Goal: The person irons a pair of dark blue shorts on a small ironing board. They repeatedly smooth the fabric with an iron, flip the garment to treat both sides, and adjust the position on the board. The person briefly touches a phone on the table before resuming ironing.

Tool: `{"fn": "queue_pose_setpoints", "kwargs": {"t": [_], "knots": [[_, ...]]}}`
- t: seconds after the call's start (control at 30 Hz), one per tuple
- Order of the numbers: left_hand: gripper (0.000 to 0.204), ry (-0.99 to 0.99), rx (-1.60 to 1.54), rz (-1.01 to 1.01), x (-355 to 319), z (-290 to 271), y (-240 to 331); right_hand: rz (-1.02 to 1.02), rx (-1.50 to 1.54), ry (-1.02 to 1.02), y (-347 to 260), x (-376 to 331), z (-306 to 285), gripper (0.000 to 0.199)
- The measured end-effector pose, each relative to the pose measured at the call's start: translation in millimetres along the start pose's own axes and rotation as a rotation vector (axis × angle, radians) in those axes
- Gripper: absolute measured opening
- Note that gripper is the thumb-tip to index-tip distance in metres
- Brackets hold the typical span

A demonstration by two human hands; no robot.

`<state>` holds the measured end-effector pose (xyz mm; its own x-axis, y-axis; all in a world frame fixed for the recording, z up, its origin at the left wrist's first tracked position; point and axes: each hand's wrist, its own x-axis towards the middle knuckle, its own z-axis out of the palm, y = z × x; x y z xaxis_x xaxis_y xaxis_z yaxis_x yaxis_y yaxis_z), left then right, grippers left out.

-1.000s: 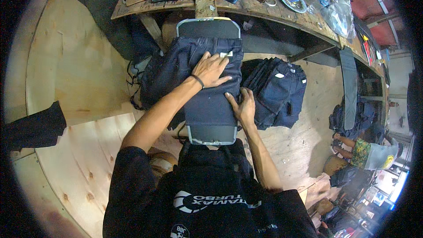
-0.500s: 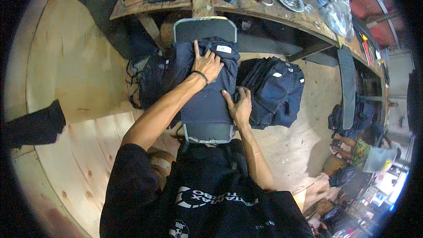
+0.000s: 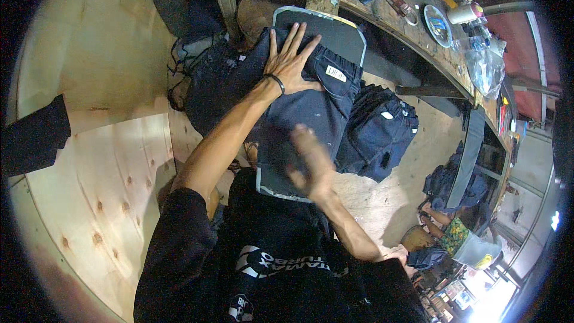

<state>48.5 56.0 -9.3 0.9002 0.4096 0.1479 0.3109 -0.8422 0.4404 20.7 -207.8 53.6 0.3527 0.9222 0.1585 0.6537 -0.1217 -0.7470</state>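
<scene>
Dark blue denim shorts (image 3: 308, 119) with an elastic waist and a white label lie drawn over a long dark board (image 3: 323, 27) with a pale edge. Part of the garment hangs off the board's left side. My left hand (image 3: 291, 66) presses flat near the waistband, its fingers spread, beside the label. Over the lower part of the cloth is my right hand (image 3: 314, 164), blurred by motion, with thumb and fingers apart and nothing held. Whether it touches the cloth, I cannot tell.
Right of the board sits a pile of similar denim garments (image 3: 382, 131). A wooden workbench (image 3: 412, 33) beyond holds a thread cone (image 3: 465, 13), a small dish (image 3: 437, 26) and a plastic bag (image 3: 485, 72). Another person (image 3: 457, 239) sits at the far right.
My left hand has opened from partly curled to spread, near the waistband. The right hand has come from the garment's right edge onto its lower part. The whole view has turned.
</scene>
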Motion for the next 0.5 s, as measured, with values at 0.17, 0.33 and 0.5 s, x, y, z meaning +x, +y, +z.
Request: {"fn": "queue_pose_setpoints", "kwargs": {"t": [0.17,0.33,0.5], "knots": [[0.119,-0.022,-0.044,0.035,6.9,-5.0,-5.3,-0.341,-0.076,-0.51,22.7,30.3,27.8,0.104],[0.126,-0.037,-0.043,0.03,15.2,-6.0,-8.1,-0.176,0.032,-0.512,62.4,88.0,6.4,0.087],[0.131,-0.054,-0.009,0.006,18.7,-5.1,-8.0,-0.078,0.283,-0.404,42.4,72.4,10.3,0.078]]}}
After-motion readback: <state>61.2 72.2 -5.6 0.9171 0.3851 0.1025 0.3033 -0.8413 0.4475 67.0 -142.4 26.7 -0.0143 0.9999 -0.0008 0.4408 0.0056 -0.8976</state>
